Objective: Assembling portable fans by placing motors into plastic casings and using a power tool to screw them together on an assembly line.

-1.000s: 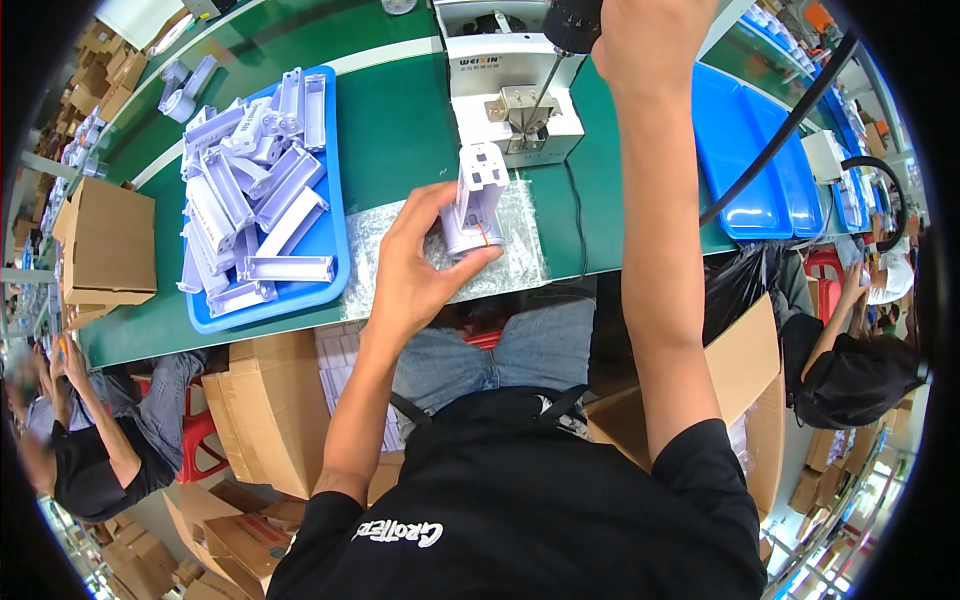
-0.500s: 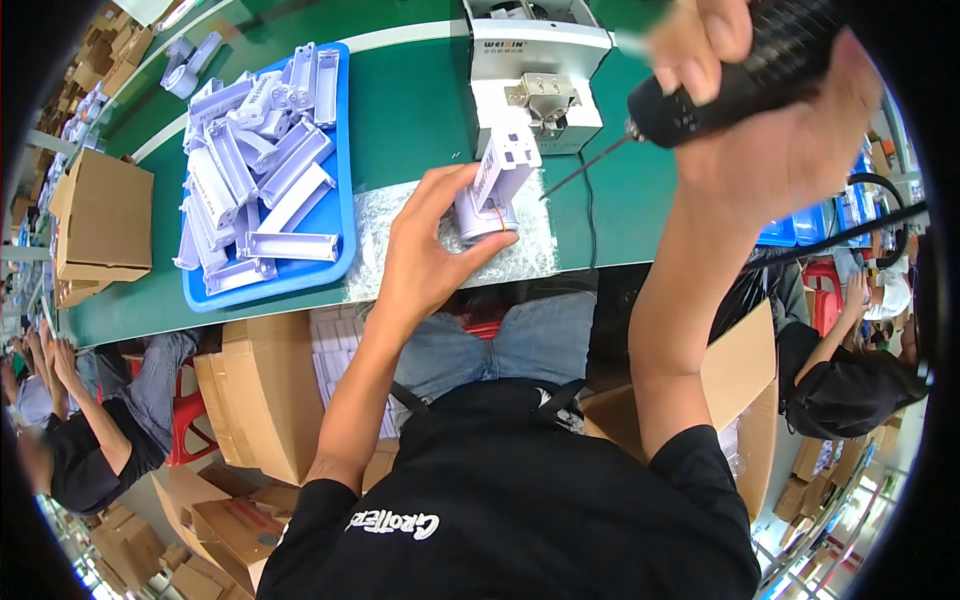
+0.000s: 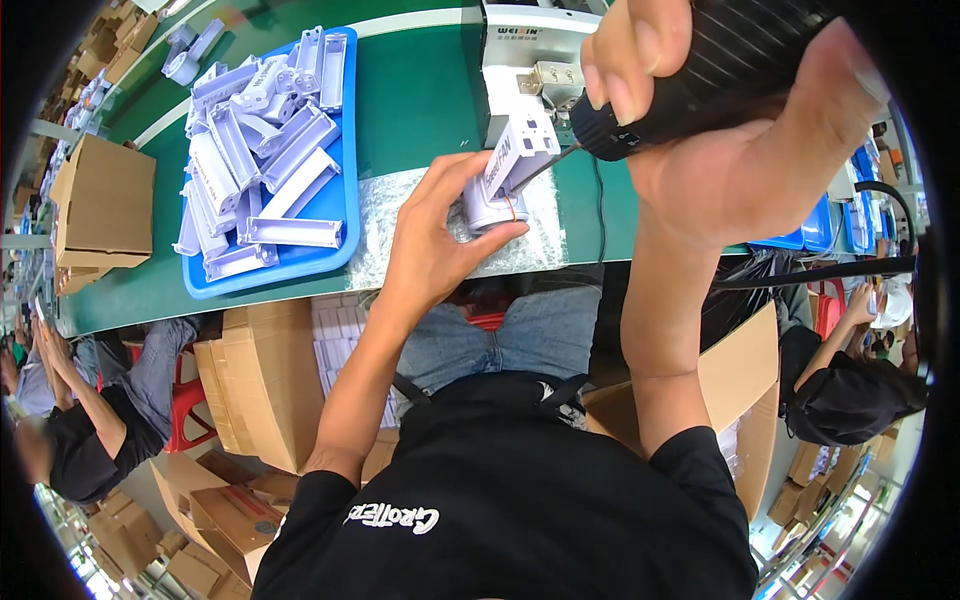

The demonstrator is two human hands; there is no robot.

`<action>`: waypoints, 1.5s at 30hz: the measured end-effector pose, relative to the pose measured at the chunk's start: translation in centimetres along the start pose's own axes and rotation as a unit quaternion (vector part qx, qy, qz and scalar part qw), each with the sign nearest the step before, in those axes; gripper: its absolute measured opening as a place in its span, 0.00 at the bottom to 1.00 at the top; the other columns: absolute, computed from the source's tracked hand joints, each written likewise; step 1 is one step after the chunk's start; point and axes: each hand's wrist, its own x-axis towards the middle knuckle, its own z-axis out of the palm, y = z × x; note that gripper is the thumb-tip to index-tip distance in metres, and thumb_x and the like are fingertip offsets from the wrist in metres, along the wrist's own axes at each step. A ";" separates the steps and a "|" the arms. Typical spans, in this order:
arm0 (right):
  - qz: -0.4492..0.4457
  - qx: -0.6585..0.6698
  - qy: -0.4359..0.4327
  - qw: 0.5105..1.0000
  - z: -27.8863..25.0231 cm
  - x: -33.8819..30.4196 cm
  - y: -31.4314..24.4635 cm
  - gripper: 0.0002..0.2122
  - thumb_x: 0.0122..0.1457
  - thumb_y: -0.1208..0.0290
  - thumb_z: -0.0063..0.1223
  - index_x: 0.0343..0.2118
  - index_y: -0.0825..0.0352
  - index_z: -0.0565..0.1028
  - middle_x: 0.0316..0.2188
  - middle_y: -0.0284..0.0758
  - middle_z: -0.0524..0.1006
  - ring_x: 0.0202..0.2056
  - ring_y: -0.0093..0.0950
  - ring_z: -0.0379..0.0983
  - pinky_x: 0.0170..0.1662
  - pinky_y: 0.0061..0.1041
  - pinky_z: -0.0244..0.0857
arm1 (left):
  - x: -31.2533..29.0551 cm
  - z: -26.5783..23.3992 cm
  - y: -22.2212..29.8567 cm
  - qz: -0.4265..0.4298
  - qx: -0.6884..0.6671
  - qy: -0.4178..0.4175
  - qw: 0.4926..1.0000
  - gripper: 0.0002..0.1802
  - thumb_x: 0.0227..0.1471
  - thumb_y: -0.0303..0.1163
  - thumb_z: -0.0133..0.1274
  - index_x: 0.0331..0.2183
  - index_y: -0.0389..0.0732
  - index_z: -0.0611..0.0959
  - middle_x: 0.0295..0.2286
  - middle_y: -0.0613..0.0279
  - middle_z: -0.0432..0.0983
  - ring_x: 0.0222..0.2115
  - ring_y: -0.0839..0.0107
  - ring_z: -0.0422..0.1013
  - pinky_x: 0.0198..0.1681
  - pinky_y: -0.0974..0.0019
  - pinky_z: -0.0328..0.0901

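My left hand (image 3: pixel 430 240) is closed around the round base of a white plastic housing (image 3: pixel 524 140), which stands upright on a worn white patch of the bench. A thin orange wire (image 3: pixel 512 207) shows near its base. In my right hand (image 3: pixel 740 175), raised to the right, is a black electric screwdriver (image 3: pixel 745 60). Its long thin bit (image 3: pixel 548 170) slants down to the left, with the tip inside the housing's open channel. Whether the tip touches a screw cannot be made out.
A blue tray (image 3: pixel 351 200) piled with white plastic housings (image 3: pixel 230 150) lies to the left. Behind the held housing stands a silver-white machine (image 3: pixel 540 45). A cardboard box (image 3: pixel 110 205) sits far left, and a black cable (image 3: pixel 810 272) runs at right. People sit at both sides.
My right hand has brought the screwdriver left, so the bit tip has gone from beside the housing into its channel. My left hand still holds the housing in nearly the same place.
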 end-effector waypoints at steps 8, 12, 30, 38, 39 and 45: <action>-0.007 -0.104 -0.004 0.995 -0.7 -0.1 -0.2 0.30 0.76 0.44 0.38 0.57 0.74 0.68 0.18 0.30 0.71 0.13 0.20 0.68 0.15 0.19 0.65 | 0.1 0.1 0.4 -0.001 -0.025 0.000 1.000 0.38 0.40 0.29 0.78 0.54 0.34 0.81 0.49 0.51 0.79 0.49 0.59 0.77 0.55 0.60 0.70; -0.012 -0.151 -0.008 0.988 -1.4 0.0 -0.4 0.30 0.76 0.44 0.37 0.58 0.74 0.67 0.18 0.31 0.70 0.13 0.21 0.69 0.15 0.20 0.66 | 0.2 0.0 0.2 0.003 -0.015 0.004 1.000 0.39 0.40 0.29 0.78 0.54 0.34 0.81 0.50 0.50 0.79 0.50 0.58 0.77 0.55 0.60 0.70; -0.264 -0.472 -0.034 0.840 -4.5 5.7 -3.2 0.23 0.74 0.48 0.49 0.50 0.69 0.73 0.20 0.31 0.73 0.15 0.19 0.70 0.17 0.18 0.65 | 0.1 0.0 -0.1 -0.004 -0.026 -0.009 1.000 0.37 0.43 0.30 0.77 0.55 0.35 0.82 0.51 0.52 0.78 0.50 0.57 0.77 0.54 0.59 0.72; -0.111 -0.235 -0.004 0.966 -5.3 6.7 -1.2 0.17 0.74 0.54 0.52 0.45 0.66 0.76 0.19 0.31 0.74 0.13 0.19 0.67 0.16 0.17 0.60 | 0.4 0.0 0.1 0.004 -0.020 -0.014 1.000 0.37 0.43 0.30 0.77 0.55 0.36 0.81 0.50 0.52 0.79 0.50 0.57 0.78 0.53 0.59 0.72; -0.206 -0.411 -0.081 0.885 -6.3 6.8 -1.5 0.17 0.74 0.54 0.52 0.45 0.66 0.76 0.18 0.31 0.74 0.13 0.19 0.67 0.16 0.17 0.60 | 0.5 0.1 0.3 0.010 -0.023 -0.014 1.000 0.37 0.43 0.30 0.77 0.55 0.36 0.82 0.50 0.52 0.79 0.50 0.57 0.78 0.53 0.59 0.72; -0.178 -0.403 -0.052 0.896 -5.7 5.6 -1.8 0.18 0.75 0.53 0.50 0.47 0.68 0.76 0.18 0.31 0.74 0.12 0.19 0.67 0.16 0.18 0.61 | 0.5 0.2 0.3 0.003 -0.031 -0.019 0.999 0.37 0.42 0.29 0.77 0.55 0.36 0.82 0.50 0.53 0.79 0.50 0.58 0.78 0.53 0.60 0.72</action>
